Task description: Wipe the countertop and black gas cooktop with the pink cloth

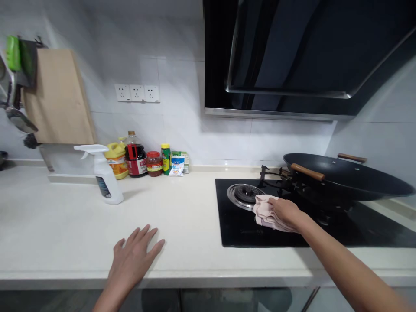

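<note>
My right hand [286,211] grips a folded pale pink cloth [264,210] and presses it on the black glass cooktop [235,232], just right of the left burner [246,193]. Part of the cloth is hidden under my fingers. Over the pale countertop [182,221], near its front edge, my left hand [134,251] is spread with nothing in it. A white spray bottle [108,184] stands upright on the counter beyond my left hand.
A large black wok [351,175] with wooden handles sits over the right burner, beside a pan support [273,173]. Along the wall stand a yellow jug [117,160], a dark sauce bottle [135,156], a red-lidded jar [154,164] and a green container [166,159]. A range hood [282,56] overhangs the cooktop.
</note>
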`<control>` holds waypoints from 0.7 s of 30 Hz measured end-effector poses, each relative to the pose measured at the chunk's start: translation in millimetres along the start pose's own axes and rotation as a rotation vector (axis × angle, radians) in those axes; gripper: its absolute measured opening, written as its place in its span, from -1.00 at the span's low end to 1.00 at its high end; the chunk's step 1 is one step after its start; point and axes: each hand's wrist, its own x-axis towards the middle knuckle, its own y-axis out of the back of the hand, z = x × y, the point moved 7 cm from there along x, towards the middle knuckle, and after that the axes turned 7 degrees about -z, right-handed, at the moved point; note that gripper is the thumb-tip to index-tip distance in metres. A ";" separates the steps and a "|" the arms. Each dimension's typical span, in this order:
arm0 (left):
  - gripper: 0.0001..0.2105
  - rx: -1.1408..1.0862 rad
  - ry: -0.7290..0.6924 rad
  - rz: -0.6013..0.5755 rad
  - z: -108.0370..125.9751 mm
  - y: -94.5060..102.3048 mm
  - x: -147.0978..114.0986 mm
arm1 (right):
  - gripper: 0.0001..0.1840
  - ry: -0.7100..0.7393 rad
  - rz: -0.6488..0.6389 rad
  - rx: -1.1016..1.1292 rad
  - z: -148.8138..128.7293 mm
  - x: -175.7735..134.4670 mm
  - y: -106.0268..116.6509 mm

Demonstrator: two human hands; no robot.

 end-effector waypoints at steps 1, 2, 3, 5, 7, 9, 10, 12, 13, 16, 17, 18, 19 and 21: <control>-0.46 0.005 -0.001 0.000 -0.7 -0.9 0.2 | -0.61 -0.017 -0.003 0.003 3.8 7.2 -0.7; -0.46 0.007 -0.001 0.000 -1.3 -1.5 0.4 | -0.60 -0.035 -0.005 0.007 8.6 14.4 -1.4; -0.46 0.006 -0.001 0.000 -1.8 -2.0 0.4 | -0.59 -0.055 -0.007 0.012 14.5 21.7 -2.2; -0.45 0.003 0.000 -0.007 -2.5 -2.3 0.0 | -0.57 -0.093 -0.013 0.024 28.6 36.4 -4.7; -0.45 -0.002 0.003 -0.020 -2.7 -2.1 -0.8 | -0.56 -0.133 -0.025 0.034 43.8 51.2 -7.9; -0.45 -0.002 0.005 -0.030 -2.3 -1.4 -1.8 | -0.56 -0.168 -0.040 0.047 57.3 66.1 -10.8; -0.45 0.000 0.004 -0.031 -2.1 -1.0 -2.2 | -0.57 -0.179 -0.047 0.052 62.5 73.5 -11.8; -0.45 0.007 -0.002 -0.026 -2.2 -1.3 -2.6 | -0.60 -0.189 -0.059 0.063 70.0 88.3 -12.5; -0.45 0.011 -0.007 -0.022 -2.7 -2.2 -2.5 | -0.61 -0.190 -0.064 0.070 72.5 95.5 -12.2; -0.45 0.019 -0.032 0.015 -6.3 -7.7 -1.4 | -0.63 -0.182 -0.069 0.096 77.0 117.0 -10.0; -0.45 0.018 -0.040 0.033 -8.2 -9.9 -0.8 | -0.62 -0.179 -0.068 0.107 77.9 124.3 -9.4; -0.45 0.015 -0.044 0.051 -10.4 -12.3 -0.3 | -0.61 -0.177 -0.070 0.119 78.2 131.8 -9.1; -0.45 0.010 -0.047 0.067 -12.7 -14.6 0.2 | -0.58 -0.176 -0.073 0.131 78.0 139.7 -9.3; -0.45 -0.008 -0.050 0.091 -16.9 -18.3 0.8 | -0.54 -0.179 -0.082 0.154 74.4 157.0 -10.1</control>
